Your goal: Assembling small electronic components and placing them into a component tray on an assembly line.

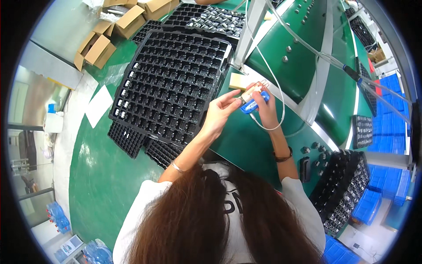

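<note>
A small blue handheld device (251,106) with a white cable (283,105) is gripped in my right hand (267,112), thumb on its near face. Copper-coloured prongs (262,83) show at its far end. My left hand (220,113) meets the device from the left, with thumb and fingertips closed together at its edge. Whatever those fingertips pinch is too small and covered to make out. Just beyond the hands, a pale yellow block (238,81) lies on the green tabletop (235,136).
A large black compartment tray (173,81) stands left of the hands, with several small metal parts in its left cells. Loose metal parts (320,149), a black case (304,170) and filled black trays (345,187) lie to the right. A green conveyor belt (290,35) runs beyond a metal post (247,33).
</note>
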{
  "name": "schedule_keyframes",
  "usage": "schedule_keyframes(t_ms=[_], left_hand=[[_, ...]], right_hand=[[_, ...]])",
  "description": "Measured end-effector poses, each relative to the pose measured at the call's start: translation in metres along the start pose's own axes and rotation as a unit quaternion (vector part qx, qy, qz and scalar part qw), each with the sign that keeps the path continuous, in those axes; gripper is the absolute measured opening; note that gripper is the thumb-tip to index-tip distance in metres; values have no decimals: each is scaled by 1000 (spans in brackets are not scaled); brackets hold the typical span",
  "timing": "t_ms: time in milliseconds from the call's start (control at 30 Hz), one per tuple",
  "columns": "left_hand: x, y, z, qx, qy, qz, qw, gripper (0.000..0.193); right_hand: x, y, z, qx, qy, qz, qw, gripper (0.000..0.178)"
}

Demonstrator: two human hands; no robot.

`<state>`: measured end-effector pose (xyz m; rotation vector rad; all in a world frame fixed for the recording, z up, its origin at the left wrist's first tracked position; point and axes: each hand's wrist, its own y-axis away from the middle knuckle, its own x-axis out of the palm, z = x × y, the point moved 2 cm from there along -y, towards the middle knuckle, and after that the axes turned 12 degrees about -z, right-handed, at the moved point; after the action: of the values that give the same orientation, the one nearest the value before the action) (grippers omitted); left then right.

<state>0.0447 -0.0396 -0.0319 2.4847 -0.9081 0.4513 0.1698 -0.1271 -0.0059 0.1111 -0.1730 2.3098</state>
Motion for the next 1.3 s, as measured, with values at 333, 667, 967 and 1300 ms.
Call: schedule_keyframes(t_ms=[333,667,967,1300], left_hand=[[1,1,-22,-46,-41,52,997,31],[-5,0,-26,-8,-105,55,993,30],[-6,-1,-20,13,-53,35,998,39],[-20,0,-49,117,-134,-5,984,39]], right_hand=[[-10,-14,-6,78,-65,18,995,23],[-2,-3,7,36,-43,9,998,21],[2,0,5,44,-33,17,998,20],[-18,-40,-29,-160,190,-129,960,27]])
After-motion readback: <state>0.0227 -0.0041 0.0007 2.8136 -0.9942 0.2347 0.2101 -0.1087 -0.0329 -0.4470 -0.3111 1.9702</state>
